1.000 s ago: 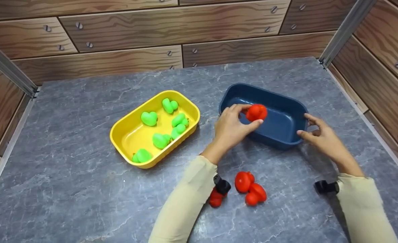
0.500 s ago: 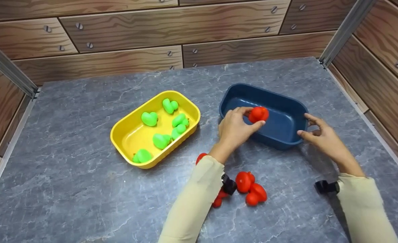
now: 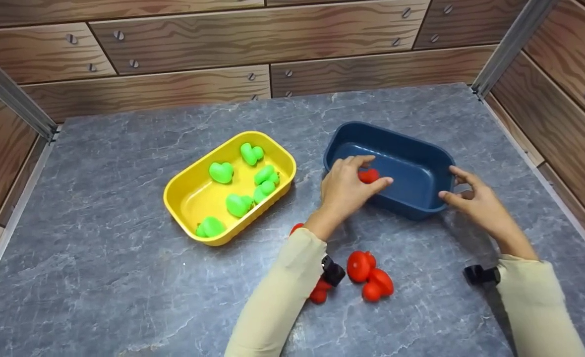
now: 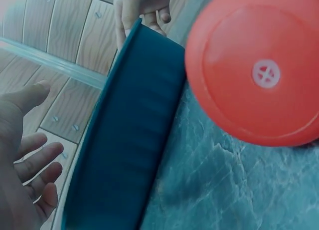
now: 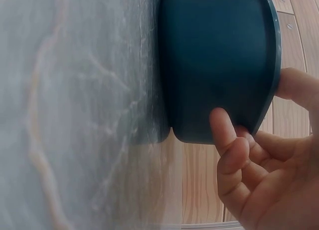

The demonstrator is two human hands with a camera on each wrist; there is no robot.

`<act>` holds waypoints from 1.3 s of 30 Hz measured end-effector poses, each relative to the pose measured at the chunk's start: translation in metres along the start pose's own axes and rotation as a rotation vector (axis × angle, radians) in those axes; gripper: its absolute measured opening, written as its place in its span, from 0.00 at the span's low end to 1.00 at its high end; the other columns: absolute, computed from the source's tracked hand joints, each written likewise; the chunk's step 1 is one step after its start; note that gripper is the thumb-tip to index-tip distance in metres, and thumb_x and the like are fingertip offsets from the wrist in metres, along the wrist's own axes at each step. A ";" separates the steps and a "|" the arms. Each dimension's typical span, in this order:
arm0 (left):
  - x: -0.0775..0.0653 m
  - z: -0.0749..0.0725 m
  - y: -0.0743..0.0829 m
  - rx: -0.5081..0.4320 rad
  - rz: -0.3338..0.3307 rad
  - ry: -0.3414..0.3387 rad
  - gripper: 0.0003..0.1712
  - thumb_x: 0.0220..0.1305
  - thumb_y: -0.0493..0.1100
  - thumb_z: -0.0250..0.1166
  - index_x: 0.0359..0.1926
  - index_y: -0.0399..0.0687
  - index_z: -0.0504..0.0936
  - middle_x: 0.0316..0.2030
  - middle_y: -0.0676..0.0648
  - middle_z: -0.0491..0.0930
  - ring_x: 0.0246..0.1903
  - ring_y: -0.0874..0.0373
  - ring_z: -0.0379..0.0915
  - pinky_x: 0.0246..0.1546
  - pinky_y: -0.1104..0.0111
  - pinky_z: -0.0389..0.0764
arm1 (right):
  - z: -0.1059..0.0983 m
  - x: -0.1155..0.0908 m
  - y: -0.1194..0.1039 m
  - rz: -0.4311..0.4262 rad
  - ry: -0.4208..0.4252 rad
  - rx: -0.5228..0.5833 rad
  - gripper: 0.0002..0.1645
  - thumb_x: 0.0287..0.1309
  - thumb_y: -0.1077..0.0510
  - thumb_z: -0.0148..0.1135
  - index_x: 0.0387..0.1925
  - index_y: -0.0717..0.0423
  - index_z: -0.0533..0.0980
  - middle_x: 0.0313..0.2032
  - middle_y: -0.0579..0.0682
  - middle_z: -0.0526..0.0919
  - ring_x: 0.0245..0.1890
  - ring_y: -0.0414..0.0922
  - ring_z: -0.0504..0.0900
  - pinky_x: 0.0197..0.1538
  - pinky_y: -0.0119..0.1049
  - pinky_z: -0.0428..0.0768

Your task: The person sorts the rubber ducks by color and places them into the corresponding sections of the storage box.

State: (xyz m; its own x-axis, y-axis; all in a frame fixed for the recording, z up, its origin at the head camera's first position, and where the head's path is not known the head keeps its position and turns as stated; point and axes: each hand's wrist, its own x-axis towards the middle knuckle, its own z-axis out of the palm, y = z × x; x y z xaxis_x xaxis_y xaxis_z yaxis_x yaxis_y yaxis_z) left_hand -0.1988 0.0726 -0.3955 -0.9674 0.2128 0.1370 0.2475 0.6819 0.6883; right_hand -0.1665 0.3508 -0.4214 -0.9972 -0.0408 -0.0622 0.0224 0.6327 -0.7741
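My left hand (image 3: 346, 188) hovers over the near left part of a dark blue tub (image 3: 411, 142), thumb and fingers spread apart. Just beyond its fingers shows a red rubber duck (image 3: 369, 175), partly hidden by the hand. In the left wrist view the left fingers hold nothing beside the tub's wall. My right hand (image 3: 478, 203) holds the tub's right end, with thumb and fingertips at the rim and outer wall. Several more red rubber ducks (image 3: 361, 266) lie on the table near the left forearm, which partly covers some. One duck's round underside (image 4: 264, 75) fills the left wrist view's upper right.
A yellow tub (image 3: 178, 191) stands left of the blue one and contains several green rubber ducks (image 3: 221, 172). Both tubs sit on a grey marbled table (image 3: 124, 277). Wood-patterned panels (image 3: 188, 44) rise behind and on both sides. Each wrist carries a small black camera (image 3: 481, 274).
The left fingers have spread and the red duck has left them, now lower in the blue tub. The left hand had shifted slightly right beforehand. The right hand has stayed on the tub.
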 end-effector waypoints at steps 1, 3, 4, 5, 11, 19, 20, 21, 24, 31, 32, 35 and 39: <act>-0.001 -0.002 0.000 -0.008 0.008 0.000 0.35 0.53 0.67 0.67 0.60 0.62 0.77 0.50 0.60 0.80 0.48 0.64 0.70 0.44 0.71 0.74 | 0.000 0.000 0.000 0.000 0.002 0.000 0.42 0.67 0.55 0.57 0.73 0.65 0.49 0.55 0.61 0.63 0.30 0.25 0.73 0.29 0.26 0.73; -0.004 -0.006 0.001 -0.028 0.020 -0.004 0.34 0.53 0.67 0.67 0.60 0.62 0.77 0.50 0.60 0.79 0.47 0.64 0.70 0.43 0.71 0.74 | 0.000 0.000 0.000 -0.003 0.002 0.002 0.42 0.67 0.56 0.57 0.73 0.65 0.49 0.55 0.61 0.63 0.30 0.25 0.73 0.28 0.26 0.73; -0.005 -0.008 0.001 -0.040 0.026 -0.009 0.34 0.53 0.67 0.67 0.60 0.62 0.77 0.50 0.59 0.79 0.47 0.64 0.70 0.42 0.71 0.74 | 0.000 0.000 0.000 -0.003 0.001 0.003 0.42 0.67 0.55 0.57 0.73 0.65 0.49 0.55 0.61 0.63 0.30 0.25 0.73 0.28 0.26 0.73; -0.006 -0.010 0.001 -0.059 0.031 -0.014 0.34 0.54 0.67 0.67 0.60 0.61 0.77 0.49 0.58 0.79 0.47 0.63 0.70 0.42 0.71 0.74 | 0.000 0.000 0.000 -0.004 0.000 0.005 0.42 0.67 0.55 0.57 0.73 0.65 0.49 0.55 0.61 0.63 0.30 0.25 0.73 0.28 0.26 0.73; -0.014 -0.022 -0.002 -0.196 0.063 -0.027 0.33 0.54 0.62 0.70 0.60 0.58 0.77 0.48 0.54 0.80 0.50 0.58 0.72 0.48 0.70 0.73 | 0.000 0.000 -0.001 0.002 -0.003 0.008 0.43 0.67 0.53 0.57 0.73 0.64 0.49 0.56 0.60 0.61 0.30 0.25 0.74 0.30 0.26 0.75; -0.028 -0.033 0.002 -0.403 0.142 -0.001 0.30 0.55 0.55 0.72 0.58 0.53 0.78 0.45 0.49 0.82 0.42 0.61 0.75 0.42 0.76 0.74 | -0.002 0.000 0.000 -0.007 0.007 0.008 0.43 0.66 0.55 0.57 0.73 0.66 0.49 0.54 0.58 0.62 0.30 0.25 0.74 0.30 0.26 0.75; -0.031 -0.034 0.003 -0.422 0.161 0.008 0.29 0.55 0.55 0.72 0.57 0.53 0.78 0.45 0.49 0.82 0.41 0.62 0.75 0.41 0.77 0.74 | -0.002 0.000 0.000 -0.008 0.008 0.007 0.43 0.66 0.55 0.57 0.73 0.66 0.49 0.54 0.58 0.62 0.30 0.25 0.74 0.30 0.26 0.75; -0.034 -0.035 0.004 -0.436 0.181 0.016 0.29 0.55 0.54 0.72 0.57 0.53 0.78 0.45 0.50 0.82 0.41 0.64 0.75 0.41 0.78 0.74 | -0.001 0.000 0.000 -0.008 0.008 0.005 0.43 0.66 0.55 0.57 0.73 0.66 0.49 0.54 0.58 0.62 0.30 0.25 0.74 0.29 0.26 0.75; -0.043 -0.040 0.006 -0.490 0.236 0.035 0.28 0.55 0.51 0.73 0.56 0.51 0.79 0.44 0.50 0.82 0.42 0.65 0.74 0.43 0.78 0.75 | 0.000 0.000 -0.001 -0.006 0.006 0.003 0.43 0.66 0.54 0.58 0.73 0.65 0.49 0.53 0.57 0.63 0.30 0.26 0.74 0.29 0.26 0.75; -0.065 -0.052 0.001 -0.588 0.290 0.033 0.28 0.54 0.47 0.73 0.56 0.48 0.78 0.46 0.49 0.82 0.46 0.61 0.75 0.48 0.74 0.75 | 0.002 0.000 -0.002 -0.008 0.004 0.005 0.43 0.66 0.54 0.57 0.73 0.65 0.49 0.52 0.57 0.63 0.31 0.25 0.75 0.30 0.26 0.75; -0.068 -0.054 -0.001 -0.589 0.283 0.029 0.28 0.54 0.47 0.73 0.56 0.49 0.78 0.46 0.49 0.82 0.46 0.61 0.74 0.47 0.74 0.74 | 0.001 0.000 -0.001 -0.009 0.004 0.002 0.43 0.66 0.55 0.57 0.73 0.65 0.49 0.53 0.58 0.64 0.31 0.25 0.75 0.29 0.26 0.75; -0.075 -0.060 -0.007 -0.585 0.258 0.016 0.28 0.54 0.47 0.73 0.56 0.51 0.77 0.46 0.51 0.82 0.46 0.63 0.73 0.41 0.74 0.71 | 0.001 0.001 0.001 -0.009 0.006 -0.010 0.42 0.66 0.56 0.57 0.73 0.66 0.49 0.53 0.59 0.64 0.30 0.24 0.74 0.28 0.26 0.74; -0.083 -0.064 -0.018 -0.554 0.218 -0.005 0.30 0.54 0.49 0.73 0.58 0.53 0.76 0.47 0.53 0.81 0.47 0.60 0.73 0.38 0.70 0.68 | 0.000 0.001 0.001 -0.009 0.006 -0.011 0.43 0.67 0.55 0.57 0.73 0.66 0.48 0.53 0.59 0.63 0.30 0.25 0.74 0.29 0.26 0.74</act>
State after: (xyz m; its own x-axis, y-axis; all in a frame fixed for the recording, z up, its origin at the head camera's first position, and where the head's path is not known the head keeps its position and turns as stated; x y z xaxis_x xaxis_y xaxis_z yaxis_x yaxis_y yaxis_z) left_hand -0.1265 -0.0022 -0.3735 -0.8968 0.3109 0.3149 0.3749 0.1555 0.9139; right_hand -0.1677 0.3508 -0.4221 -0.9978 -0.0417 -0.0517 0.0129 0.6411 -0.7673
